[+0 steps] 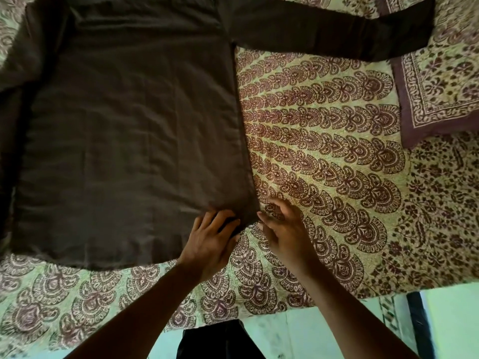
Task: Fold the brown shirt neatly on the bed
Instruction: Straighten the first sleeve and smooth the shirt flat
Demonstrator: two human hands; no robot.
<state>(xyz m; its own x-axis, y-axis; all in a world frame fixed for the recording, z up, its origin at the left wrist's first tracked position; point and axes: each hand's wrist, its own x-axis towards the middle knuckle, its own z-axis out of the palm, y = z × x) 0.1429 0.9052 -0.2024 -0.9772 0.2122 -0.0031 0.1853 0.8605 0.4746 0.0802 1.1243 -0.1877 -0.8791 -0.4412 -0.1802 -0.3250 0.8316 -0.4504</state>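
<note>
The brown shirt looks light and limp; left hand grips its near hem corner, right hand hovers loosely curled, holding nothing visible.

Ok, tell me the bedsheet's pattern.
The bedsheet has maroon paisley arches in rows on pale green, seen from the head view.

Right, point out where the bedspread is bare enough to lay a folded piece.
Bare bedspread lies between the brown shirt, its outstretched sleeve and the pillow. Crowded at the shirt's near corner, where left hand and right hand work.
</note>
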